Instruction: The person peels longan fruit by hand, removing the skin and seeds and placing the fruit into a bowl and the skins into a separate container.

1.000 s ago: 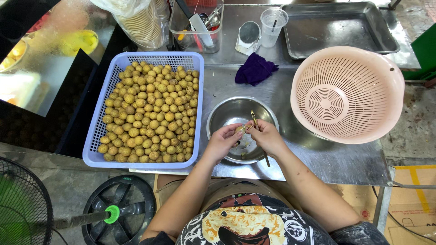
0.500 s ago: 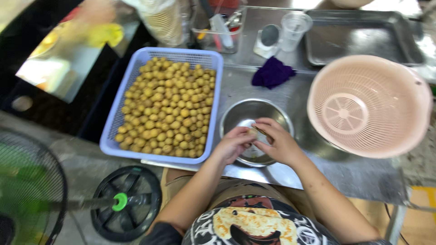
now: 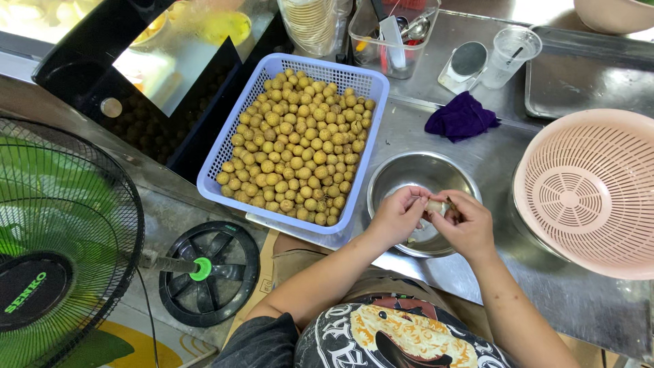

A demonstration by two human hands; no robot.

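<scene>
A: Over the steel bowl [image 3: 422,178], what is seen nearest the camera?

B: A small pale fruit [image 3: 437,206] is held between the two hands. The left hand [image 3: 397,217] is closed on it from the left, its grip pinched together on the fruit, and the right hand [image 3: 467,225] is closed on it from the right. A thin tool seems to be tucked in the right hand, but it is too hidden to be told for certain.

A: And the bowl itself?

B: It is set on the steel worktop [image 3: 545,279], directly under the hands, and its contents are mostly covered by them.

A: What is placed beside it?

B: To the left, a lilac plastic basket [image 3: 368,82] is filled with small round tan fruits [image 3: 300,150], just beside the bowl. To the right, a pink colander [image 3: 586,191] is tilted against the worktop.

A: Farther back?

B: A dark purple cloth [image 3: 462,116] is crumpled behind the bowl. Beyond it, a clear plastic cup [image 3: 511,48] and a clear tub of utensils [image 3: 395,27] are stood near a metal tray [image 3: 593,82]. A green fan [image 3: 61,238] is seen low on the left, off the worktop.
</scene>
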